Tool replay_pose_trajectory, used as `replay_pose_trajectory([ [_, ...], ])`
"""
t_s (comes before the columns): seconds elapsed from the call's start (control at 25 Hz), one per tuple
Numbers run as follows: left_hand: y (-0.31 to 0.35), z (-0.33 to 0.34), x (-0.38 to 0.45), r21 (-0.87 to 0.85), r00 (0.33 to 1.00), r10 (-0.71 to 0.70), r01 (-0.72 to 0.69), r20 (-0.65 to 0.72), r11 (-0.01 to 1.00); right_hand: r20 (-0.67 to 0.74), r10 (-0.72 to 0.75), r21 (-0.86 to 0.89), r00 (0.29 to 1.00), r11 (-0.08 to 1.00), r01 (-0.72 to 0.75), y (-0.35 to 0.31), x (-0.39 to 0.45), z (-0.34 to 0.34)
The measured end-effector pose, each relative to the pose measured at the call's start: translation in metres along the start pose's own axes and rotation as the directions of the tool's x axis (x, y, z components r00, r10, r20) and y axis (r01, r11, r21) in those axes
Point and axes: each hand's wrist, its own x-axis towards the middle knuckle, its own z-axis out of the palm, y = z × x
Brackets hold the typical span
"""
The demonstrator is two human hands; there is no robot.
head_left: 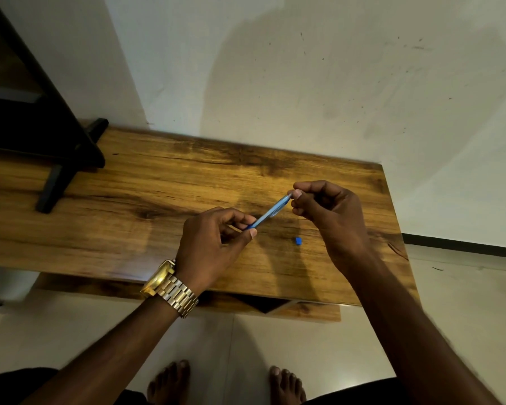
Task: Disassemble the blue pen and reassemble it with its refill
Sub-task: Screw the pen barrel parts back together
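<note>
The pen sits mid-frame, slanting between both hands: the left hand pinches its lower end, the right hand pinches its upper tip. Just below, a small blue cap lies on the wooden table.

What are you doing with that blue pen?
A person is holding the blue pen above the wooden table with both hands. The left hand pinches the lower end, and the right hand grips the upper end with its fingers. A small blue piece lies on the table below, probably a part already taken off the pen.
</note>
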Motion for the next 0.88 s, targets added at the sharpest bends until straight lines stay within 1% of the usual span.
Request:
replay_pose_trajectory([
  [0.2, 0.000, 0.000, -0.001, 0.026, 1.000, -0.005, 0.005, 0.020, 1.000, 0.017, -0.017, -0.083, 1.000, 0.996, 0.018, 0.001, 0.001, -0.004],
  [0.4, -0.002, 0.001, -0.002, 0.052, 0.999, -0.008, 0.006, 0.039, 0.999, 0.071, 0.020, -0.094, 0.997, 0.996, -0.013, 0.000, 0.000, -0.009],
  [0.52, -0.003, 0.002, -0.003, 0.053, 0.998, -0.031, 0.029, 0.051, 0.998, 0.087, 0.034, -0.056, 0.996, 0.998, -0.030, -0.002, 0.000, -0.007],
  [0.68, 0.000, 0.008, -0.002, -0.089, 0.992, -0.119, 0.122, 0.041, 0.988, 0.049, 0.101, 0.093, 0.994, 0.990, -0.106, -0.002, 0.001, 0.000],
  [0.72, 0.000, 0.009, -0.001, -0.126, 0.987, -0.157, 0.159, 0.027, 0.979, 0.051, 0.127, 0.080, 0.991, 0.988, -0.131, -0.001, 0.001, 0.001],
  [0.8, -0.001, 0.010, 0.003, -0.153, 0.975, -0.220, 0.215, -0.018, 0.965, 0.025, 0.166, -0.009, 0.986, 0.986, -0.166, 0.000, 0.001, -0.001],
  [0.88, -0.005, 0.011, 0.005, -0.088, 0.972, -0.226, 0.220, -0.070, 0.972, -0.047, 0.160, -0.115, 0.986, 0.980, -0.164, 0.001, 0.001, -0.006],
])
